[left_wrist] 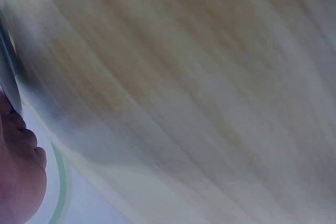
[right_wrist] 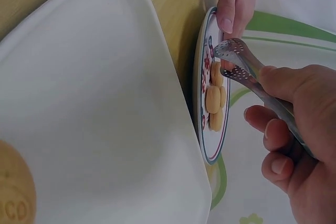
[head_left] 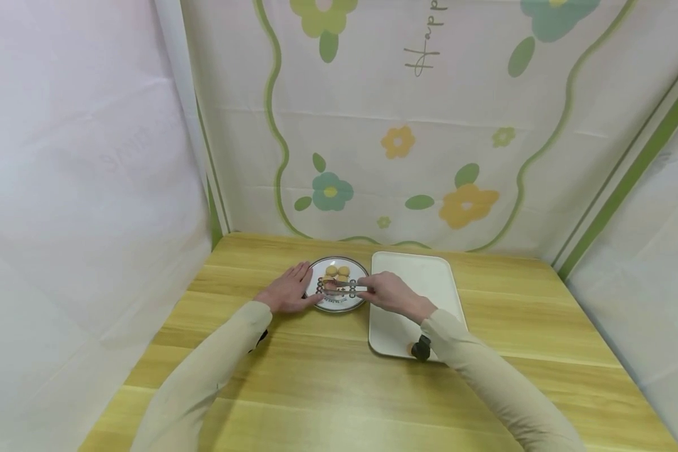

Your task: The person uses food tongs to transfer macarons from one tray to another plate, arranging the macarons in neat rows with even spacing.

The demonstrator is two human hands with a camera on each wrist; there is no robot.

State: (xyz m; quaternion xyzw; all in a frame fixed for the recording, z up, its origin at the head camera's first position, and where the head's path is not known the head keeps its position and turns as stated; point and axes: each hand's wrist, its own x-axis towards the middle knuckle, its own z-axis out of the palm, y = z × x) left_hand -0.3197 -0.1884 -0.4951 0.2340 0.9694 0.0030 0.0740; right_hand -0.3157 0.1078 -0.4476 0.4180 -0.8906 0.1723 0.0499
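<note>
A round, patterned plate carries several tan, macaron-like round sweets. My left hand rests at its left side, fingers straight along the rim and thumb over the near edge. In the left wrist view only part of that hand shows, beside a dark plate edge. My right hand grips metal serving tongs, thumb on one arm and curled fingers on the other. The perforated tong ends are over the plate, with something pinkish between or behind them; I cannot tell whether they hold it.
Right of the plate, almost against it, lies a white rectangular tray. A tan round sweet with raised letters sits at the tray's near edge. Behind the wooden table hangs a flowered cloth.
</note>
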